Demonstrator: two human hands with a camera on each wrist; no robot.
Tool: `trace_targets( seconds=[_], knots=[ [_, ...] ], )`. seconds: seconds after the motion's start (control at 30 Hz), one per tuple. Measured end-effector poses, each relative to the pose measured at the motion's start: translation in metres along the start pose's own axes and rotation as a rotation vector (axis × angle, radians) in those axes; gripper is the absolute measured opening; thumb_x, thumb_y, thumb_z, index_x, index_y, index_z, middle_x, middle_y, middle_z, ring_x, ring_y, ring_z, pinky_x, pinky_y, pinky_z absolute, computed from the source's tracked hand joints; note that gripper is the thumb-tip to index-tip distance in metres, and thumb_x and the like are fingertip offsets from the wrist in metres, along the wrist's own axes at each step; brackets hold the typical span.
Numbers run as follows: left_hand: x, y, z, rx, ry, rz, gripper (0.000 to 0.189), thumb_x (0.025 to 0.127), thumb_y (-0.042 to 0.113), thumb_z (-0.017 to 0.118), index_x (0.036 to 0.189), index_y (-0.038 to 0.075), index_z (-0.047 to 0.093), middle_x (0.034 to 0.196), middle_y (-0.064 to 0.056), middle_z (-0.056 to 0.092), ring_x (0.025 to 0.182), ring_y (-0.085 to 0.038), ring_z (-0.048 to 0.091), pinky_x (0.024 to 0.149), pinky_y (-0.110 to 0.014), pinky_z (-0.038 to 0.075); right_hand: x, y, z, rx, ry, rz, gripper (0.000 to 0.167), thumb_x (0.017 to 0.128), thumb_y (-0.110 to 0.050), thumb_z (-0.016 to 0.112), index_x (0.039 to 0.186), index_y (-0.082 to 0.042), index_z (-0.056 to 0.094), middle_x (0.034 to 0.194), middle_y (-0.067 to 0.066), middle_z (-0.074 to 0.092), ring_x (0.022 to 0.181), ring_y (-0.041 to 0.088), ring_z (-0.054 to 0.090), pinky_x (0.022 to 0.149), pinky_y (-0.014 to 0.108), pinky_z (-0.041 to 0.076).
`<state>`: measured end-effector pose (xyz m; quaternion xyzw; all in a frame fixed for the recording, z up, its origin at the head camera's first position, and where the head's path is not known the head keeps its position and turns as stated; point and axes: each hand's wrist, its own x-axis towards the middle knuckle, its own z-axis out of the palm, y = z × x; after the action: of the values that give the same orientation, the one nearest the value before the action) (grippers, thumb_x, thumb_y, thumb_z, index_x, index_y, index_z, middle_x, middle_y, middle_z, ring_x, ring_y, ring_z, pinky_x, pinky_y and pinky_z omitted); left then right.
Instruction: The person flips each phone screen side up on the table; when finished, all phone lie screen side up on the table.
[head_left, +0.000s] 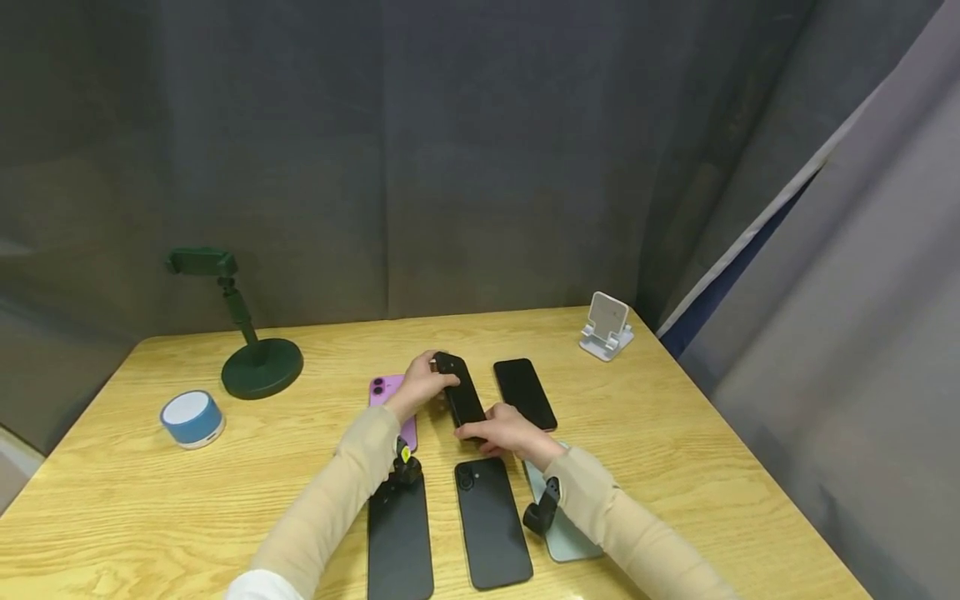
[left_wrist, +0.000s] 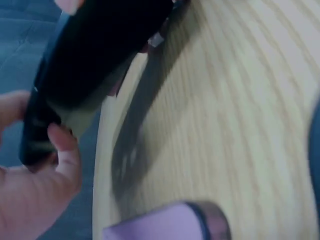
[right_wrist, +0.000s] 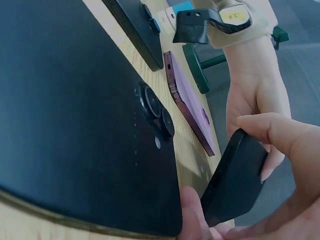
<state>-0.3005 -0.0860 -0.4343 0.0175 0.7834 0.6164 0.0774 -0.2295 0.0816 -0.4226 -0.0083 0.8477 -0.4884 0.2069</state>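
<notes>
A dark curtain (head_left: 465,167) hangs beyond the held black phone (head_left: 465,392), which is tilted, its far end above the wooden surface (head_left: 712,475). A green stand (head_left: 260,368), no phone in its clamp, is well to its left. The left hand's (head_left: 422,386) fingers pinch its far end; the right hand's (head_left: 510,431) fingers are clamped on its near end. Five others lie flat: a dark phone (head_left: 401,542) nearer-left, a camera-side-up phone (head_left: 492,527) just nearer, a pale phone (head_left: 573,537) nearer-right, a black-faced phone (head_left: 525,393) right, a purple phone (head_left: 388,387) left. Apparently one is picked up, five not. A white stand (head_left: 607,318), bearing no phone, sits beyond-right; a blue-and-white cylinder (head_left: 192,418) well left. No box or tray shows.
</notes>
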Motion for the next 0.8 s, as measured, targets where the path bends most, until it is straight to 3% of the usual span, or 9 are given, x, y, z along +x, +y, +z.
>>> trace_targets(
  seconds=[0.17, 0.3, 0.4, 0.6, 0.7, 0.8],
  knots=[
    [-0.003, -0.002, -0.007, -0.194, -0.143, 0.062, 0.074, 0.086, -0.002, 0.063, 0.150, 0.016, 0.029, 0.128, -0.032, 0.053, 0.095, -0.029, 0.067, 0.082, -0.039, 0.057, 0.003, 0.004, 0.000, 0.055, -0.054, -0.046, 0.047, 0.081, -0.029, 0.074, 0.107, 0.004, 0.053, 0.098, 0.016, 0.060, 0.079, 0.023, 0.067, 0.069, 0.033, 0.058],
    [-0.006, -0.003, -0.009, -0.319, -0.313, 0.079, 0.084, 0.089, -0.003, 0.058, 0.153, 0.032, 0.016, 0.140, -0.036, 0.036, 0.106, -0.036, 0.060, 0.085, -0.042, 0.055, 0.006, 0.008, -0.004, 0.125, -0.173, -0.106, 0.059, 0.087, -0.024, 0.068, 0.127, 0.012, 0.044, 0.107, 0.019, 0.062, 0.089, 0.027, 0.067, 0.079, 0.039, 0.059],
    [-0.007, -0.002, -0.009, -0.377, -0.386, 0.067, 0.085, 0.091, 0.000, 0.056, 0.152, 0.041, 0.012, 0.141, -0.036, 0.031, 0.104, -0.033, 0.058, 0.083, -0.039, 0.054, 0.007, 0.009, -0.008, 0.178, -0.260, -0.134, 0.063, 0.090, -0.021, 0.065, 0.134, 0.015, 0.037, 0.112, 0.021, 0.061, 0.098, 0.031, 0.066, 0.085, 0.042, 0.057],
    [-0.008, -0.001, -0.007, -0.413, -0.391, 0.129, 0.078, 0.093, 0.004, 0.051, 0.154, 0.036, 0.013, 0.140, -0.032, 0.033, 0.098, -0.022, 0.060, 0.084, -0.038, 0.051, 0.005, 0.012, -0.010, 0.233, -0.328, -0.182, 0.068, 0.093, -0.014, 0.062, 0.142, 0.015, 0.027, 0.127, 0.028, 0.051, 0.102, 0.035, 0.065, 0.089, 0.043, 0.055],
    [-0.009, -0.001, -0.007, -0.405, -0.387, 0.150, 0.076, 0.095, 0.006, 0.050, 0.154, 0.036, 0.013, 0.147, -0.033, 0.027, 0.105, -0.028, 0.059, 0.090, -0.043, 0.049, 0.003, 0.013, -0.010, 0.225, -0.311, -0.196, 0.073, 0.093, -0.012, 0.062, 0.146, 0.013, 0.019, 0.137, 0.032, 0.042, 0.097, 0.034, 0.067, 0.085, 0.041, 0.057],
    [-0.011, -0.002, -0.007, -0.380, -0.378, 0.156, 0.075, 0.097, 0.008, 0.050, 0.154, 0.038, 0.012, 0.148, -0.034, 0.024, 0.116, -0.043, 0.052, 0.098, -0.051, 0.045, 0.000, 0.011, -0.011, 0.187, -0.269, -0.216, 0.076, 0.093, -0.014, 0.062, 0.149, 0.008, 0.016, 0.143, 0.032, 0.036, 0.090, 0.031, 0.070, 0.080, 0.039, 0.059]
  ],
)
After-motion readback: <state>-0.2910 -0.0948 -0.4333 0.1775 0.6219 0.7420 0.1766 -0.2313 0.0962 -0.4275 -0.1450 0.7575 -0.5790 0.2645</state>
